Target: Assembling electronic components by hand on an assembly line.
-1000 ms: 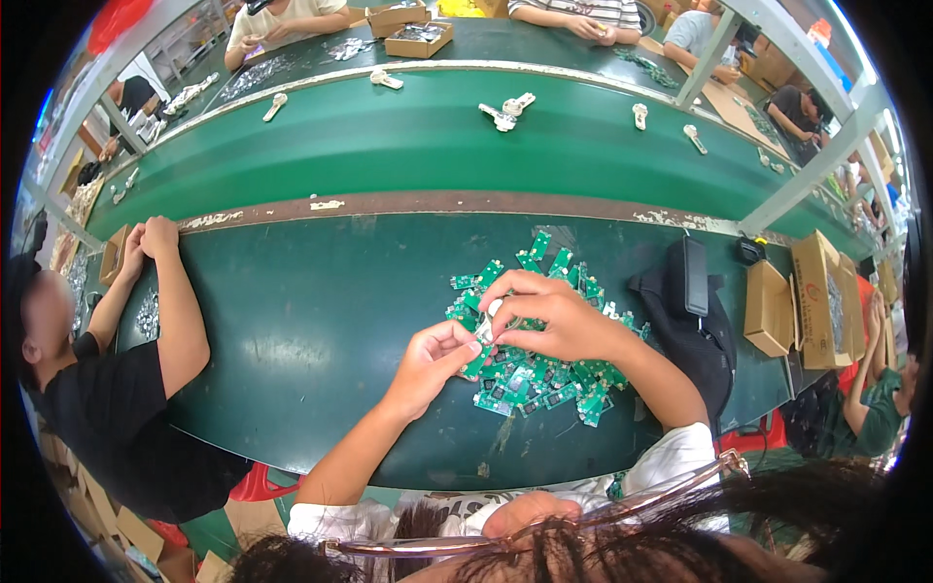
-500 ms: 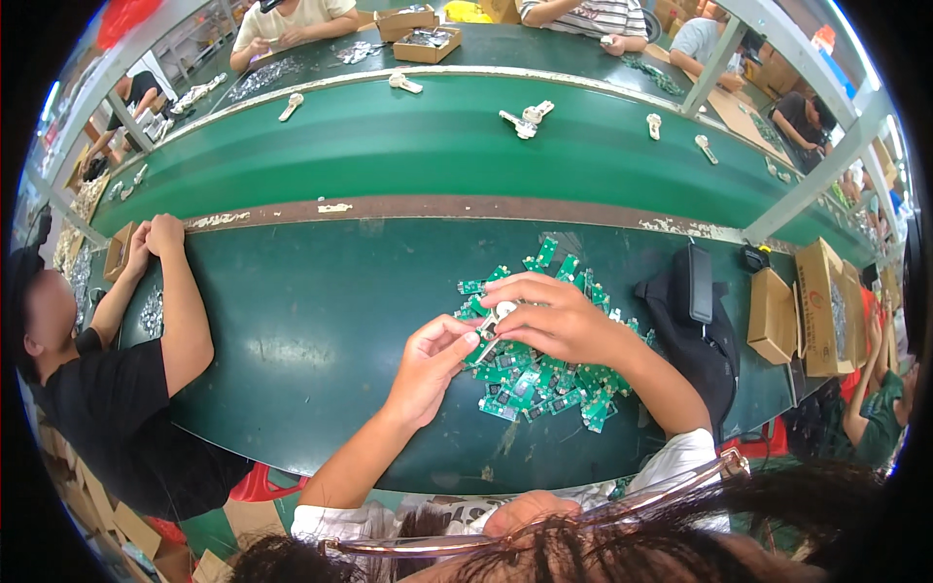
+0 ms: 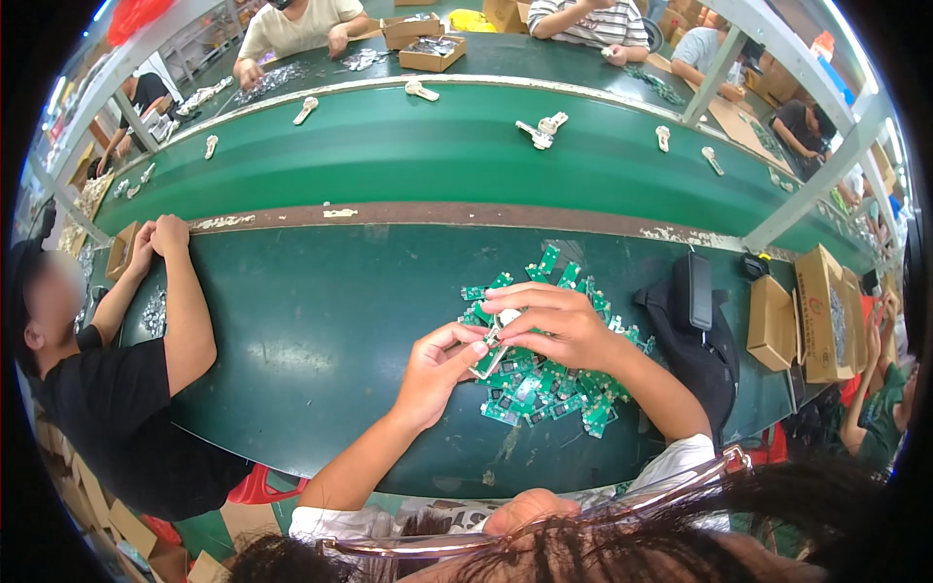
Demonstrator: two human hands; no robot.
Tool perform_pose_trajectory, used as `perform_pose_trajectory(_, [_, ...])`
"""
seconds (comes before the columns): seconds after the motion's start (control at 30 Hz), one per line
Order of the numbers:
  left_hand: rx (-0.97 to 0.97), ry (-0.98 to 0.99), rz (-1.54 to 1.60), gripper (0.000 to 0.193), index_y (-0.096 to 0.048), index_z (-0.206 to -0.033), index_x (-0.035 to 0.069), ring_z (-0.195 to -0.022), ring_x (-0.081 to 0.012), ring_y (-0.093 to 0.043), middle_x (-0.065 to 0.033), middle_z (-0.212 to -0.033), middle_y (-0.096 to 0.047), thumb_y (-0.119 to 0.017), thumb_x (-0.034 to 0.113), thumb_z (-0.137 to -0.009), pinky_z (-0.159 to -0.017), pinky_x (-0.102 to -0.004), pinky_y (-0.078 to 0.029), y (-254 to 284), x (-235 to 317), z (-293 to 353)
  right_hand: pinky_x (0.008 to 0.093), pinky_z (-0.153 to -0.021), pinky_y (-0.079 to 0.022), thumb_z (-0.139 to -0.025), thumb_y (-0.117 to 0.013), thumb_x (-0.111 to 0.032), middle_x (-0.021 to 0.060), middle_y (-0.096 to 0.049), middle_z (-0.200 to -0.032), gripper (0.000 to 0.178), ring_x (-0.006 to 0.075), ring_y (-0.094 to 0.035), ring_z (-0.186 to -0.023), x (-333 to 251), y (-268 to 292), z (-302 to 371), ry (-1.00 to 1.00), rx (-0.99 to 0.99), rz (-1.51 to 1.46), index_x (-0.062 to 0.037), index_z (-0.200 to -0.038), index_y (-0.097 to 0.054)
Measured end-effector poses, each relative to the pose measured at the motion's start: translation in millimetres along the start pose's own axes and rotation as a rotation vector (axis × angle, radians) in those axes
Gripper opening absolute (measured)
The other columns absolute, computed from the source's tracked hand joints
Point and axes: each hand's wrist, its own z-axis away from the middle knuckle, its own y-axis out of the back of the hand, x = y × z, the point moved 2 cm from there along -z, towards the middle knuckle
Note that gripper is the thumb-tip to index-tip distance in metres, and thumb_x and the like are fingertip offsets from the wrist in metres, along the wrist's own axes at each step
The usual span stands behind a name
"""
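Note:
Between both hands, over a heap of green circuit boards [image 3: 544, 389], is a small white plastic housing [image 3: 492, 361] with a rounded end and a narrow frame-like body. My left hand [image 3: 434, 374] pinches its lower part between thumb and fingers. The fingers of my right hand [image 3: 559, 325] close round the rounded end from above and the right. Fingers cover much of the housing, so I cannot make out whether a board sits inside it. The loose boards lie spread on the dark green table [image 3: 292, 350] beneath and beside my right hand.
A black bag [image 3: 690, 350] with a dark oblong case [image 3: 693, 290] lies right of the boards, near open cardboard boxes [image 3: 773, 321]. Beyond the table's raised edge, a green conveyor belt [image 3: 369, 146] carries several white housings [image 3: 542, 129]. A co-worker [image 3: 117, 389] sits at the left.
The held housing has turned slightly, its frame now facing up more. On the belt the white housings have shifted a little right, and another has appeared at left. Across the belt, a co-worker's hands have spread apart.

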Motion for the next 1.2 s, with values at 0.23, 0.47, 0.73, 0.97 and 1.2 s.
perform_pose_trajectory(0.23, [-0.054,0.026,-0.001,0.008,-0.056,-0.098,0.003,-0.095,-0.0189,-0.064,-0.0107,-0.107,-0.06,-0.059,0.006,-0.09,-0.074,-0.0333,-0.059,-0.9,-4.3,1.3,0.0401,-0.091,-0.05,-0.072,-0.072,-0.001,0.012,-0.065,-0.112,0.016,0.0316,-0.059,-0.112,-4.9,2.9,-2.0,-0.049,-0.029,-0.051,-0.0036,-0.086,-0.067])
perform_pose_trajectory(0.47, [-0.004,-0.017,-0.105,0.02,-0.054,-0.108,-0.001,-0.085,-0.0109,-0.062,-0.005,-0.098,-0.06,-0.06,0.003,-0.089,-0.073,-0.023,-0.051,-11.7,1.1,2.9,0.0436,-0.087,-0.047,-0.07,-0.069,-0.007,0.0091,-0.06,-0.118,0.018,0.0294,-0.056,-0.113,-14.6,-2.5,0.9,0.089,-0.099,0.4,-0.0089,-0.087,-0.066])
perform_pose_trajectory(0.73, [0.091,-0.157,-0.03,0.015,-0.051,-0.098,0.0,-0.083,-0.0107,-0.062,-0.0054,-0.094,-0.059,-0.061,-0.001,-0.087,-0.073,-0.0226,-0.051,-7.0,1.9,1.9,0.0377,-0.085,-0.049,-0.079,-0.071,-0.014,0.0149,-0.052,-0.116,0.059,0.0269,-0.056,-0.106,-17.1,-19.2,-1.2,-0.377,0.223,0.177,-0.0089,-0.131,-0.045])
perform_pose_trajectory(0.97, [0.104,-0.057,0.097,0.022,-0.043,-0.101,0.006,-0.086,-0.0098,-0.059,-0.0042,-0.104,-0.05,-0.06,-0.001,-0.088,-0.073,-0.0256,-0.056,-13.0,1.5,6.4,0.0247,-0.07,-0.049,-0.082,-0.063,0.004,0.0035,-0.058,-0.086,0.057,0.0093,-0.058,-0.08,0.2,-33.5,4.3,-0.749,0.039,-0.728,-0.0043,-0.134,-0.042])
perform_pose_trajectory(1.2, [0.066,-0.422,-0.958,0.03,-0.058,-0.113,0.005,-0.063,-0.0154,-0.057,-0.0067,-0.076,-0.058,-0.063,0.003,-0.084,-0.055,-0.0292,-0.049,-17.2,7.2,11.7,0.0297,-0.056,-0.05,-0.078,-0.07,-0.006,0.0075,-0.065,-0.073,0.038,0.0148,-0.063,-0.062,168.4,28.7,-56.6,-0.881,0.171,-0.012,-0.0014,-0.109,-0.048])
